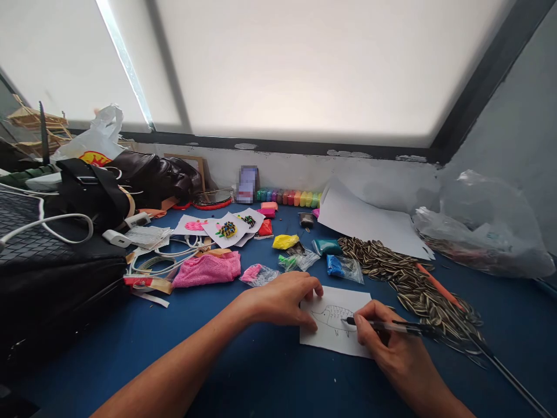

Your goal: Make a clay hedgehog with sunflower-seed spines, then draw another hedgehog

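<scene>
A small white sheet of paper [319, 338] lies on the blue table, with a line drawing of a bird-like animal [333, 316] showing scale marks and short legs. My left hand [282, 299] rests at the paper's left edge, fingers spread and touching it, holding nothing. In my right hand [391, 342] is a black pen [378, 326], gripped near its tip. That tip meets the paper on the drawing's body. Part of the drawing's right end is hidden behind the right hand.
Sunflower seeds [418, 290] are heaped at right, with an orange stick [439, 285] on them. Clay packets [343, 267] and a pink cloth [208, 269] lie beyond my hands. White paper sheets [369, 217] lean at the back. A black bag [56, 273] stands at left.
</scene>
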{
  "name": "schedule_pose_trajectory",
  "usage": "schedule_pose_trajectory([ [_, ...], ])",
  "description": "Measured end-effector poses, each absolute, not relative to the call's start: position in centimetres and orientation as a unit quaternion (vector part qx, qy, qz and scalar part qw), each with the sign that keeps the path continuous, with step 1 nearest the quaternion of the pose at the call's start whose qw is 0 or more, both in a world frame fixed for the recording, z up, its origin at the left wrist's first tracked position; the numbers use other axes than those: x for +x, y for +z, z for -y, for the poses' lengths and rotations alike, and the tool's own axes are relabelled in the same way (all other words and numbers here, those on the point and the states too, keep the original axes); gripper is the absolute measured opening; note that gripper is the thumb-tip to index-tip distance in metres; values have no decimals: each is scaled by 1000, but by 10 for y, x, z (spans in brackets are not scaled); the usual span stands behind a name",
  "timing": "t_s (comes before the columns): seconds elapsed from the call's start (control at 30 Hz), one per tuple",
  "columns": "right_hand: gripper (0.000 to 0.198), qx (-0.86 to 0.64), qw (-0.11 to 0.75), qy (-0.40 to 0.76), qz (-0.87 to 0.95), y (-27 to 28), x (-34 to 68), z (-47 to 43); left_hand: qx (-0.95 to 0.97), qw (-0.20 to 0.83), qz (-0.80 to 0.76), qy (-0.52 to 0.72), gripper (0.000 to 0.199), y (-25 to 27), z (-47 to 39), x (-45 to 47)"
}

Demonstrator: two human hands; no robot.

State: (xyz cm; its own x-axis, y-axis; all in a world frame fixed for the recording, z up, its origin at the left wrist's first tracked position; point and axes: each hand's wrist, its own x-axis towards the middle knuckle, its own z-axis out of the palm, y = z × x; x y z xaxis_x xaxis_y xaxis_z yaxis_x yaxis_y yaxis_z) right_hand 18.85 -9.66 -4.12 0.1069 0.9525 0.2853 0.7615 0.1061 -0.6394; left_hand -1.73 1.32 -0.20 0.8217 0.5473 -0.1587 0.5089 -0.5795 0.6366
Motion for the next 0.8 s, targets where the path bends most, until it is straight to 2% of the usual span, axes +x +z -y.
schedule_pose_trajectory([
  [0.8, 31, -665, 340, 141, 650, -30, 189, 96, 890, 344, -298, 25, 49, -2, -12, -17],
])
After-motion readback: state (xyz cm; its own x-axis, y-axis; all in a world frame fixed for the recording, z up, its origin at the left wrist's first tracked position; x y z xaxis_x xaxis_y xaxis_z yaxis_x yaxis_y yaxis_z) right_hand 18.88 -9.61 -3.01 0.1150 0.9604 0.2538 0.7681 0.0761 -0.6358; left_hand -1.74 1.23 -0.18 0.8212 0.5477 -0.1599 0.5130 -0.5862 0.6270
